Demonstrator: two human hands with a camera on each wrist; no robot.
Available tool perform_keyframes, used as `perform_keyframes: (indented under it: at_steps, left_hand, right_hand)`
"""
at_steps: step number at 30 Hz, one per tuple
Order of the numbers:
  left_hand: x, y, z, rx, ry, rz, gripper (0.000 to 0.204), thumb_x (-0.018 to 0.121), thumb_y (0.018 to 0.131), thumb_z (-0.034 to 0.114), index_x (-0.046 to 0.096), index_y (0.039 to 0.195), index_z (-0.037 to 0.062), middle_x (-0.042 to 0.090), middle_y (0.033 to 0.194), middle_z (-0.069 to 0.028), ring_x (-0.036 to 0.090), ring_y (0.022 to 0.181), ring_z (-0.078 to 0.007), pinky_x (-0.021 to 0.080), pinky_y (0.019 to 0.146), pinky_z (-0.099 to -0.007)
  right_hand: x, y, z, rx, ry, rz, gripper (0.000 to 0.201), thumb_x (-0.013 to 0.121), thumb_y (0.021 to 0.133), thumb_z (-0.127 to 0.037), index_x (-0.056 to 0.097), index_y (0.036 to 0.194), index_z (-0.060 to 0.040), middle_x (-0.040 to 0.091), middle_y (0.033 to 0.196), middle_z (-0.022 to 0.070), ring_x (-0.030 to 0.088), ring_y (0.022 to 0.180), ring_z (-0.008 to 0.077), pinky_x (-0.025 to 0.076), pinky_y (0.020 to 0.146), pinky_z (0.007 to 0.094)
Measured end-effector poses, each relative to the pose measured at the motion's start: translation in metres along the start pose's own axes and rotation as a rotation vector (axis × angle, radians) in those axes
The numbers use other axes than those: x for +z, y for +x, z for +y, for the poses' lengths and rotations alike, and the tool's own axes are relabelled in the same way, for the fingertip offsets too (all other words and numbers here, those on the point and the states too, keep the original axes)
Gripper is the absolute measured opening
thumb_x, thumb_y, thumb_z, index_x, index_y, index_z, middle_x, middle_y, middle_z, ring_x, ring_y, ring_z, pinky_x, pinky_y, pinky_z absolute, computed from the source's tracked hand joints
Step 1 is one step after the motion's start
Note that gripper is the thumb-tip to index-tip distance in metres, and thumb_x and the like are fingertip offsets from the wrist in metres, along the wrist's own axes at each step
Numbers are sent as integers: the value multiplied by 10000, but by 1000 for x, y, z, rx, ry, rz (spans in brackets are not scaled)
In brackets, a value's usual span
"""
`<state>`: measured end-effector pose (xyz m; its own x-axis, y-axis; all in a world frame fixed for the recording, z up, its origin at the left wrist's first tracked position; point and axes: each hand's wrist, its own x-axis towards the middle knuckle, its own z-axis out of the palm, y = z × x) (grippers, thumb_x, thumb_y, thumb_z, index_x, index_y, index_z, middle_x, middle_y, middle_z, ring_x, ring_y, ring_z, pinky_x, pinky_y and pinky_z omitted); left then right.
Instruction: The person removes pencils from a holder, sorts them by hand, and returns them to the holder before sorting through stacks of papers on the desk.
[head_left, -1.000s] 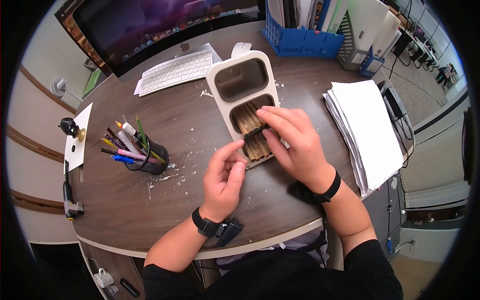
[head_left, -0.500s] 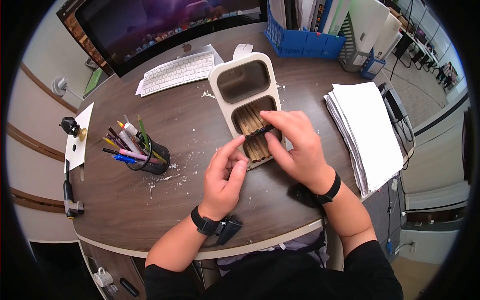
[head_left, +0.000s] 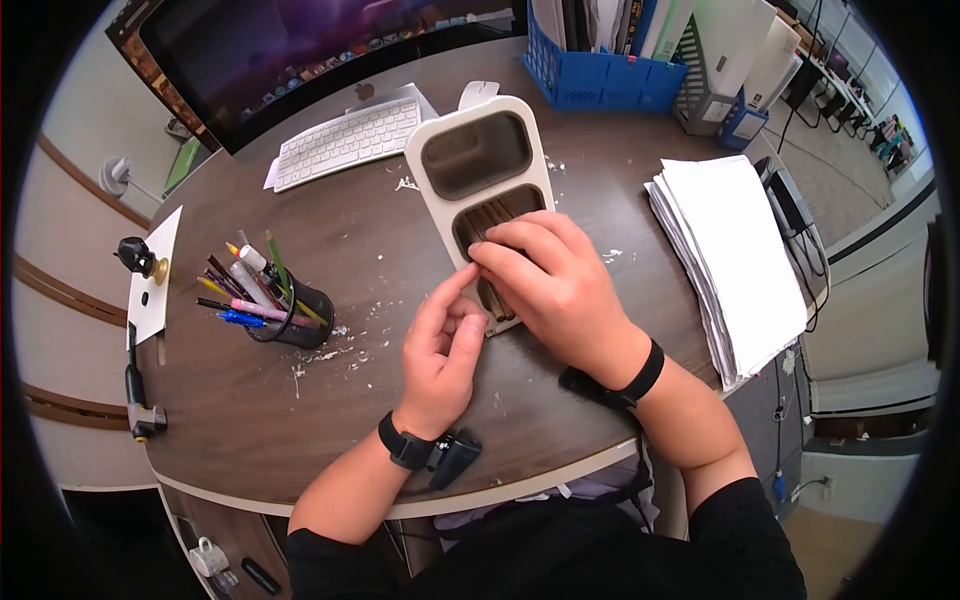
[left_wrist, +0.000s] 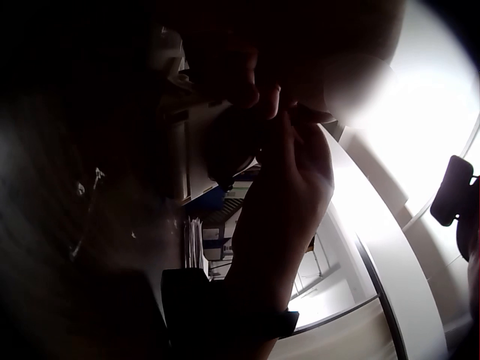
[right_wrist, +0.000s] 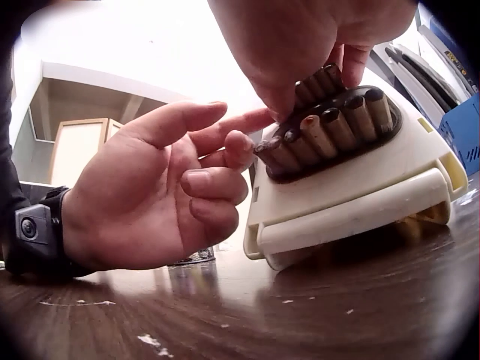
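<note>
A cream holder [head_left: 428, 205] with two dark compartments lies on the desk. Several brown round sticks [right_wrist: 346, 126] fill its nearer compartment in two layers, their ends toward the person. My right hand [head_left: 560, 290] covers most of these sticks from above; in the right wrist view its thumb and fingers span the upper layer and pinch it at the sides. My left hand [head_left: 440, 355] stays at the holder's left near side. Its index finger [right_wrist: 244, 122] reaches to the sticks beside the right fingertips, while the other fingers bend loosely around nothing. The left wrist view is mostly dark.
A black mesh cup [head_left: 305, 318] of pens stands to the left. Behind are a white keyboard [head_left: 345, 143], a mouse [head_left: 478, 94] and a monitor [head_left: 330, 60]. Stacked paper [head_left: 730, 260] lies right, below a blue file rack [head_left: 615, 82]. White scraps dot the desk.
The right hand has shifted left over the sticks, its fingertips now near the left index finger, hiding stick ends that showed before. The left hand has hardly moved.
</note>
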<state>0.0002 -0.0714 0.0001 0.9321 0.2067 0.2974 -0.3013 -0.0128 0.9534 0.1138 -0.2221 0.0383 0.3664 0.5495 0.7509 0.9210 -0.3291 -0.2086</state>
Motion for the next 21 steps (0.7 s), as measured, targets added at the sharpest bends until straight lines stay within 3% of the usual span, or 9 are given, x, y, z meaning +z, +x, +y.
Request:
perform_keyframes:
  at_steps: [4,7,11,13,14,17,19,20,21]
  left_hand:
    - [1,-2,7,-31,-82,47,395,547,1050,53,539,1438,-14,616,1013,-48,570,887,-91,495,768,-238]
    - [-3,2,9,-93,-147,51,366,490,1078,139,542,1396,-35,665,1051,-110,610,817,-115,517,700,-246]
    - [-11,4,8,-317,-478,-139,524,375,1126,361,531,1393,-61,700,1141,-190,700,931,-219,581,744,-299]
    - [-12,6,7,-433,-802,-206,548,368,1132,364,495,1440,-71,684,1217,-227,710,1014,-279,602,832,-359]
    - [-18,8,1,-457,-866,-334,683,358,1118,504,439,1495,-59,640,1326,-245,674,1171,-312,577,962,-416]
    - [-14,7,8,-586,-1080,-409,800,387,1079,610,389,1532,-48,578,1423,-245,612,1280,-301,516,1062,-422]
    - [-12,4,16,-615,-1043,-403,878,430,1042,667,342,1563,-34,531,1484,-236,566,1342,-287,456,1135,-426]
    - [-12,5,17,-616,-1032,-469,889,444,1037,670,329,1572,-30,526,1491,-235,565,1343,-286,446,1146,-426]
    - [-11,5,18,-623,-1023,-541,901,457,1031,673,315,1581,-27,522,1498,-234,563,1345,-286,435,1157,-426]
  right_hand:
    - [-3,3,2,-13,54,17,320,698,762,-66,717,1080,-54,673,1083,72,636,1066,286,546,887,399]
    - [-7,8,4,-38,84,15,312,692,760,-60,720,1070,-42,678,1062,80,652,1030,287,555,872,390]
    - [-13,7,6,-79,129,51,331,698,746,-52,725,1075,-26,688,1047,97,670,973,305,575,827,393]
    - [-24,5,1,-108,120,59,343,708,733,-58,723,1073,-14,688,1045,108,678,963,308,583,814,393]
    - [-32,5,-3,-139,107,70,356,718,719,-63,722,1070,-1,688,1042,119,685,952,311,592,802,393]
    - [-57,-1,-30,-234,134,38,380,736,686,-72,712,1054,19,680,1045,133,697,942,305,604,797,387]
    - [-53,-7,-41,-341,178,-5,363,733,675,-90,706,1018,27,674,1063,136,704,933,290,608,796,370]
    - [-55,-9,-48,-314,247,-140,332,784,702,-41,727,1027,-3,691,1065,116,704,987,288,613,841,390]
    - [-52,-11,-48,-305,251,-140,332,784,702,-41,727,1027,-3,691,1065,116,704,987,288,613,841,390]
